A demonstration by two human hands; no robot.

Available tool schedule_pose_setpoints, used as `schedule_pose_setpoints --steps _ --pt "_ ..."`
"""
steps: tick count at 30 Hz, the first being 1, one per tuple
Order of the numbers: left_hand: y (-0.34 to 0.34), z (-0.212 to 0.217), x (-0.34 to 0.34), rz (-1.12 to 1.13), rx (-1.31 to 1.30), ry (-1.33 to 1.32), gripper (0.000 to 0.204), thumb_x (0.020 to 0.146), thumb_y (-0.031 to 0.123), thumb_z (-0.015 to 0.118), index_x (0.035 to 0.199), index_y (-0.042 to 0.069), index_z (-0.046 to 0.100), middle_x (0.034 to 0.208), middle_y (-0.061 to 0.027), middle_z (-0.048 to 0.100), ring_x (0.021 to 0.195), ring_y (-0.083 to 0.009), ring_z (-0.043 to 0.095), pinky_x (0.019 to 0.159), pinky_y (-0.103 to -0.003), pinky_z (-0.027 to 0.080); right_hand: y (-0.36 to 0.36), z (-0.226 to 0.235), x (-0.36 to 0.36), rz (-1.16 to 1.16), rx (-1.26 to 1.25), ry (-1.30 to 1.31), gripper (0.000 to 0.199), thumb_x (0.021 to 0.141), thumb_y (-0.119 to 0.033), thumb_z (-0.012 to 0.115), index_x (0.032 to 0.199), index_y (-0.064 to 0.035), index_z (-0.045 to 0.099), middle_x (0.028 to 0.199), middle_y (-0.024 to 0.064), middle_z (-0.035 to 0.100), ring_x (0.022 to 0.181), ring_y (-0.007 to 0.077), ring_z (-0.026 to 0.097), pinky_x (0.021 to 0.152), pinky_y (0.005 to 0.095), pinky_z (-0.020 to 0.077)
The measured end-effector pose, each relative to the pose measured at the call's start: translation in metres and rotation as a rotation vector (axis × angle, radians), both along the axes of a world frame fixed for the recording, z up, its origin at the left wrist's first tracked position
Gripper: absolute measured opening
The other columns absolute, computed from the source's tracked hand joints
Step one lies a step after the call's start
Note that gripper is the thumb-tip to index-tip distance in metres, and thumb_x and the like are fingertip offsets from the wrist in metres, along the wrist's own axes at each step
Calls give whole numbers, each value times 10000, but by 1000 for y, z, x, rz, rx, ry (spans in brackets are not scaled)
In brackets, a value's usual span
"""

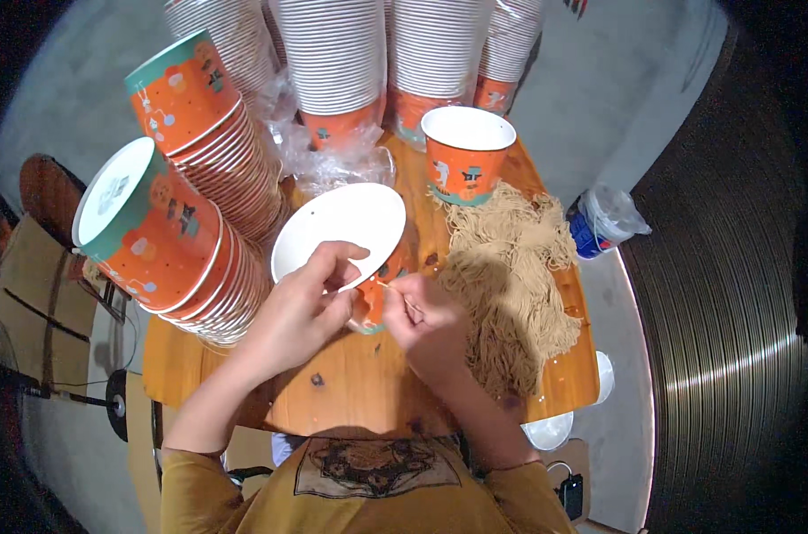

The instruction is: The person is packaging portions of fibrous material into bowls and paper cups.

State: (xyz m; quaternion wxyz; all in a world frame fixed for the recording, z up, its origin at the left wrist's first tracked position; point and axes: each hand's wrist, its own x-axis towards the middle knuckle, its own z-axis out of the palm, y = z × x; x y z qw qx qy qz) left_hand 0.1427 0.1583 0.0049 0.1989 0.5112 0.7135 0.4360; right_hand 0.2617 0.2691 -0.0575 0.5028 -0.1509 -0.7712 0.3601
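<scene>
My left hand point(304, 307) grips the rim of a paper tub point(337, 230), white inside and printed orange outside, which tilts over the wooden table with its mouth toward me. Close to that rim, my right hand point(427, 324) pinches a thin tan string point(410, 304) between thumb and fingertips. Its near end reaches the tub's edge, though whether it passes through the wall I cannot tell. Beside my right hand lies a loose heap of tan strings point(515, 285). Another orange tub point(464, 173) stands upright at the heap's far end.
On the left, two nested stacks of orange tubs point(168, 231) lean close to my left arm. Tall stacks of tubs in clear plastic point(328, 62) line the far side, with crumpled wrap point(332, 160) below. A blue-and-white bucket point(604, 218) stands past the right edge of the table point(332, 405).
</scene>
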Motion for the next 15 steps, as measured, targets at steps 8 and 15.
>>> schedule_pose_setpoints --steps 8,15 --pt "0 -7 -4 -32 37 69 364 863 35 553 1215 12 465 976 -135 573 912 -204 608 743 -319 538 4 -6 0 -2 137 -135 113 798 -67 626 865 -64 535 733 95 575 611 264 597 559 368 489" --pt "3 -6 -3 -50 41 79 388 845 34 564 1223 1 481 1006 -119 549 905 -176 581 712 -296 530 4 -7 -2 -8 153 -139 120 794 -67 628 856 -56 526 743 96 573 644 271 608 572 369 495"
